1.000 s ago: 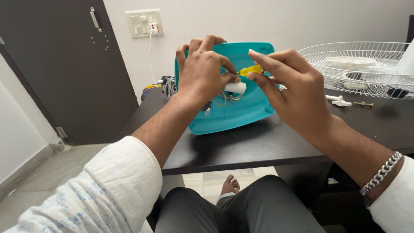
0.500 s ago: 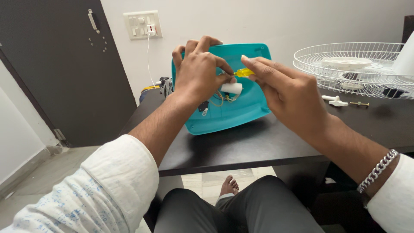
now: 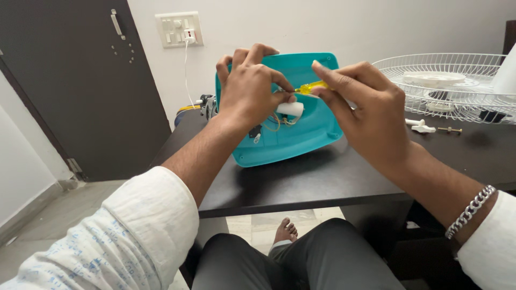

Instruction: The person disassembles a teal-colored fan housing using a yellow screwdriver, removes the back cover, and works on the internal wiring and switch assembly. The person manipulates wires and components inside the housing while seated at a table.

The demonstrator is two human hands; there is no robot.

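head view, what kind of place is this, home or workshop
Probably a room in a home, not a workshop: a dark wooden table, a dark door, a white wall switchboard and a tiled floor.

A white wire fan guard (image 3: 451, 80) is lying at the upper right on the dark counter (image 3: 322, 182), small white parts (image 3: 420, 126) and a bolt (image 3: 449, 129) sitting just before it. A switch panel (image 3: 179, 29) is hanging upper left, beside the dark door (image 3: 80, 86).
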